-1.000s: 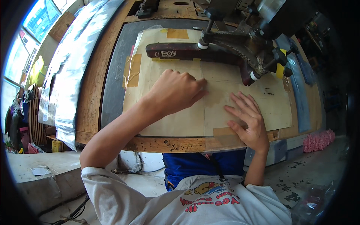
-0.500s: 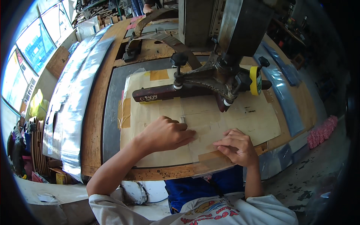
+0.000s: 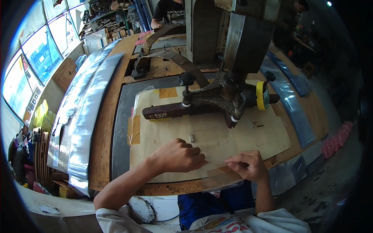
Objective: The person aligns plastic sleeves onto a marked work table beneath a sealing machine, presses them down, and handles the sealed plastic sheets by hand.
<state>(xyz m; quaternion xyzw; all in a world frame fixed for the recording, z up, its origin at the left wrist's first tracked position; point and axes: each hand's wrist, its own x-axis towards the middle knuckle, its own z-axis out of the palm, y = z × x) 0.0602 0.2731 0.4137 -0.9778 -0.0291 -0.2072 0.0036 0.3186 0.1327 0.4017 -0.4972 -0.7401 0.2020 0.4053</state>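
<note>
A faint clear plastic sheet [image 3: 219, 179] lies between my hands, its near edge reaching over the table's front edge. My left hand [image 3: 179, 156] is closed, back of the hand up, with thumb and fingertips pinched at the sheet's left side. My right hand [image 3: 248, 164] pinches at its right side, fingers bent toward the left hand. Below them is a cream board [image 3: 163, 136] with patches of brown tape. A small grey block [image 3: 191, 138] rests on it, just beyond my left hand. Over the board stands a press head [image 3: 229, 91] with a dark bar die [image 3: 167, 111].
Stacked clear plastic sheets [image 3: 95, 105] lie along the table's left, and more plastic strips [image 3: 289, 97] on the right. A yellow tape roll [image 3: 262, 95] hangs on the press. Pink bundled material [image 3: 337, 138] sits at far right. A co-worker [image 3: 167, 13] stands behind the table.
The view has tilted up, so the scene sits lower and the co-worker shows more. Both my hands are nearer the table's front edge, and the small grey block is more exposed.
</note>
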